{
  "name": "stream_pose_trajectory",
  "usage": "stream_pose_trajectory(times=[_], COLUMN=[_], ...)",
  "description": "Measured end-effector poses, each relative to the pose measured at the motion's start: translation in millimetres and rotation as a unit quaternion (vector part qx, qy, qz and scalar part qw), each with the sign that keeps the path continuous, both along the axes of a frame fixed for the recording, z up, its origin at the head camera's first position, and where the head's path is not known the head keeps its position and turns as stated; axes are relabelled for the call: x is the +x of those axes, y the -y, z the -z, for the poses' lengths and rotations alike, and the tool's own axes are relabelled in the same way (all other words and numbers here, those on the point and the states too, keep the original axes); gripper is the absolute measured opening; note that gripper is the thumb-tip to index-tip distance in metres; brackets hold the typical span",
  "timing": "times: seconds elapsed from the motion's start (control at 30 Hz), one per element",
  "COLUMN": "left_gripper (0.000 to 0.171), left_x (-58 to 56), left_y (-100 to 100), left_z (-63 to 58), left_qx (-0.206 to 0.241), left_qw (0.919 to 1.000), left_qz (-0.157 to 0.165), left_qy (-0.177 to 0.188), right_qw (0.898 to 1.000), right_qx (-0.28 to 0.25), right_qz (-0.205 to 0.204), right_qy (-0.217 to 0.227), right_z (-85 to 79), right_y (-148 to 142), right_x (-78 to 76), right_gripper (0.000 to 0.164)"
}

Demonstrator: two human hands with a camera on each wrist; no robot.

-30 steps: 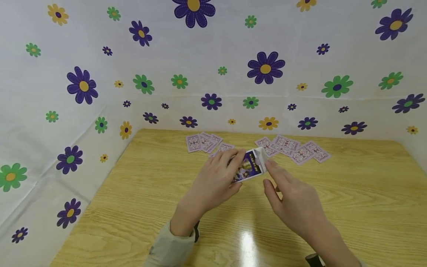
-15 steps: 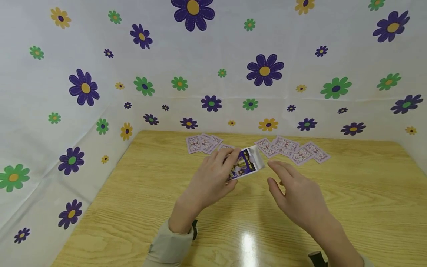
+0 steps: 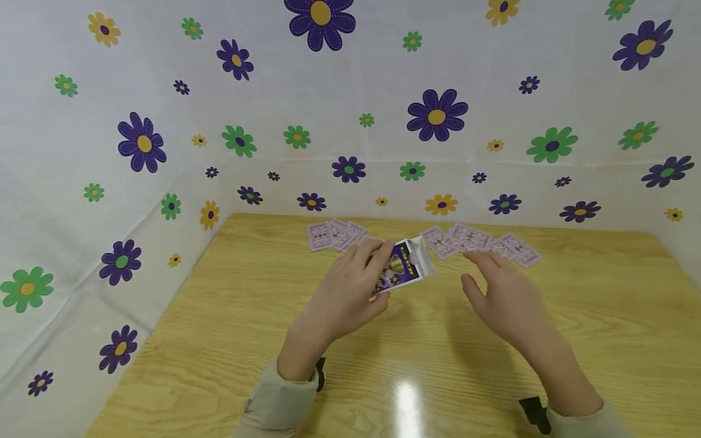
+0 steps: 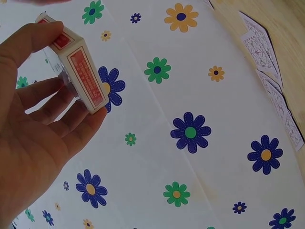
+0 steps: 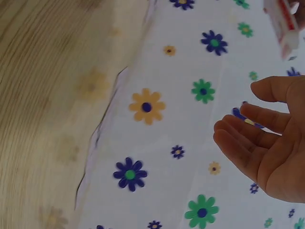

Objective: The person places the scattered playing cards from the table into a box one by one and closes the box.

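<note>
My left hand (image 3: 347, 289) grips a small playing-card box (image 3: 404, 266) with a dark blue printed front, held above the table. Its white flap (image 3: 425, 258) stands open at the right end. In the left wrist view, thumb and fingers pinch the box (image 4: 82, 71) by its edges, its red-and-white narrow side showing. What is inside the box is hidden. My right hand (image 3: 509, 298) hovers to the right of the box, apart from it, fingers loosely bent and holding nothing. The right wrist view shows the same empty right hand (image 5: 271, 138).
Several patterned cards (image 3: 319, 236) lie face down at the back left of the wooden table (image 3: 219, 328), partly behind the left hand. More overlapping cards (image 3: 470, 236) lie at the back right, near the right fingertips. A flower-printed white cloth (image 3: 378, 79) borders the back and left.
The right hand has drawn away from the box flap to the right, towards the back-right cards. The left hand has shifted slightly left with the box, whose flap now shows folded outward.
</note>
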State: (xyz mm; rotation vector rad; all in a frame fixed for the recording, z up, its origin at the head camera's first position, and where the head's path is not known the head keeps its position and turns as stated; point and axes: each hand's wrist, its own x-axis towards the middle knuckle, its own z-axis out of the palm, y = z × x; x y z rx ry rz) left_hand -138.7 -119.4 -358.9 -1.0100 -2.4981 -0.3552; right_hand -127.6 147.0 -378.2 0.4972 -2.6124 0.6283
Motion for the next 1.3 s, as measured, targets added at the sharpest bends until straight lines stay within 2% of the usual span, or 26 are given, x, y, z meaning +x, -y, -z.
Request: stream_pose_trajectory(times=[0.1, 0.2, 0.33, 0.43, 0.53, 0.6, 0.77, 0.83, 1.17, 1.3], left_gripper=[0.072, 0.072, 0.073, 0.073, 0.073, 0.073, 0.072, 0.072, 0.073, 0.073], left_x=[-0.3, 0.2, 1.3, 2.1, 3.1, 3.3, 3.1, 3.0, 2.6, 2.4], left_y=[1.0, 2.9, 4.9, 4.9, 4.2, 3.4, 1.9, 1.9, 3.7, 3.2], left_z=[-1.9, -3.4, -4.8, -4.9, -4.6, -3.7, -2.4, -2.5, -3.0, -2.1], left_qx=[0.001, -0.002, -0.01, -0.017, -0.02, -0.019, -0.015, -0.014, -0.024, -0.026], left_qw=[1.0, 1.0, 0.9999, 0.9998, 0.9997, 0.9997, 0.9998, 0.9997, 0.9995, 0.9994], left_qz=[-0.001, -0.006, -0.011, -0.011, -0.012, -0.012, -0.016, -0.018, -0.022, -0.02], left_qy=[0.002, 0.003, 0.002, 0.002, 0.0, -0.003, -0.002, 0.0, 0.004, 0.005], right_qw=[0.997, 0.99, 0.97, 0.955, 0.947, 0.945, 0.945, 0.943, 0.93, 0.925], right_qx=[0.021, 0.051, 0.081, 0.079, 0.063, 0.065, 0.085, 0.078, 0.028, 0.011], right_qz=[0.028, 0.045, 0.064, 0.074, 0.084, 0.095, 0.111, 0.113, 0.137, 0.143], right_qy=[0.061, 0.127, 0.222, 0.275, 0.302, 0.305, 0.295, 0.303, 0.339, 0.352], right_z=[4.6, 13.2, 28.0, 38.2, 46.2, 50.2, 59.0, 59.9, 53.5, 53.0], right_y=[-20.3, -43.3, -75.8, -96.6, -111.4, -118.0, -126.3, -128.1, -139.6, -147.9], right_x=[-25.6, -55.1, -88.2, -102.1, -106.9, -107.0, -106.0, -106.2, -103.6, -101.1], right_gripper=[0.038, 0.04, 0.046, 0.05, 0.052, 0.051, 0.032, 0.03, 0.048, 0.05])
